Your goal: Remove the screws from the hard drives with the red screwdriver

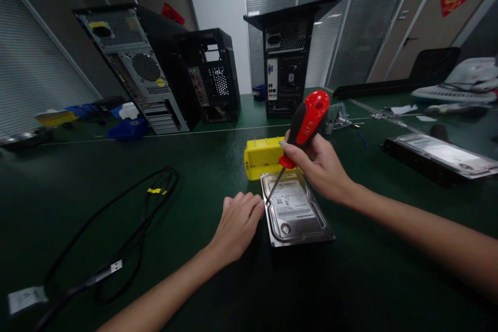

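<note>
A silver hard drive point(293, 209) with a white label lies label up on the green table. My right hand point(321, 166) is closed around the red and black handle of a screwdriver point(311, 116). The shaft slants down to the left, and its tip rests at the left edge of the drive. At that same edge, my left hand point(241, 220) is closed with curled fingers against the drive, close to the tip. Its fingertips are partly hidden. Directly behind the drive stands a yellow plastic bin point(262, 158), partly covered by my right hand.
Black computer cases point(142, 70) point(212, 75) point(290, 62) stand along the back. A black USB cable point(143, 223) is looped at left. Another drive-like unit point(439, 155) lies at right. A small plastic bag point(338, 116) with metal parts sits behind my right hand.
</note>
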The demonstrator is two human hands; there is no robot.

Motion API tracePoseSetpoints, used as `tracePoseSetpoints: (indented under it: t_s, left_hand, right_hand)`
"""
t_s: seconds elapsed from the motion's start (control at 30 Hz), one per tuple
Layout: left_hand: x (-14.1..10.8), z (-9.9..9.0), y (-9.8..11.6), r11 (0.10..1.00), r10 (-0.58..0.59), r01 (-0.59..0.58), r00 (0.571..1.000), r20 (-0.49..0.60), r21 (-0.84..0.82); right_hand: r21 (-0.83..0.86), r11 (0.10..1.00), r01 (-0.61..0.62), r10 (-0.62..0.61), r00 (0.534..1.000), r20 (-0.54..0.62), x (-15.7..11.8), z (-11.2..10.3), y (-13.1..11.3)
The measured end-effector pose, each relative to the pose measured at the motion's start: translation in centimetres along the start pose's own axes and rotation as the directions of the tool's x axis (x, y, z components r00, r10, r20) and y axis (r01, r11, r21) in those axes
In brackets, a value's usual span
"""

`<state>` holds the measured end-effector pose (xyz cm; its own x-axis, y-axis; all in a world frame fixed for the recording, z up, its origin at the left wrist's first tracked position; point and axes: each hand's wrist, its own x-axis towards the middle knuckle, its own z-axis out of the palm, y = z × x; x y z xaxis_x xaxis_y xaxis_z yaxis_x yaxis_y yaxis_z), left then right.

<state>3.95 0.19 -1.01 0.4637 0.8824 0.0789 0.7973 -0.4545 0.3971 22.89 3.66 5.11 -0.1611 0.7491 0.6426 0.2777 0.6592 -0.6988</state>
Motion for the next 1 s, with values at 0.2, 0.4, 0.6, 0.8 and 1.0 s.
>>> tracePoseSetpoints:
  t_s: [0.2, 0.4, 0.6, 0.8, 1.0]
  left_hand:
    - [-0.15, 0.27, -0.24, 1.000, 0.030, -0.031, 0.999, -0.026, -0.008]
    - [-0.04, 0.44, -0.37, 0.999, 0.006, -0.007, 1.000, -0.025, -0.033]
    - [-0.10, 0.30, -0.29, 0.999, 0.007, -0.008, 1.000, -0.023, -0.039]
    - [-0.17, 0.16, -0.14, 0.998, -0.010, 0.009, 1.000, -0.023, -0.065]
    - [-0.20, 0.14, -0.13, 0.998, 0.001, -0.003, 0.999, -0.042, -0.056]
  right_hand:
    - [-0.011, 1.000, 0.009, -0.009, 1.000, 0.023, -0.09, -0.04, -0.26]
    - [-0.004, 1.000, 0.022, -0.021, 0.999, 0.031, -0.09, -0.02, -0.40]
    - [0.042, 0.999, 0.005, -0.007, 0.999, 0.035, -0.11, 0.01, -0.25]
    - [0.041, 0.999, 0.019, -0.021, 0.999, 0.033, -0.19, 0.08, -0.29]
    - [0.033, 0.999, 0.012, -0.013, 0.999, 0.030, -0.17, 0.20, -0.44]
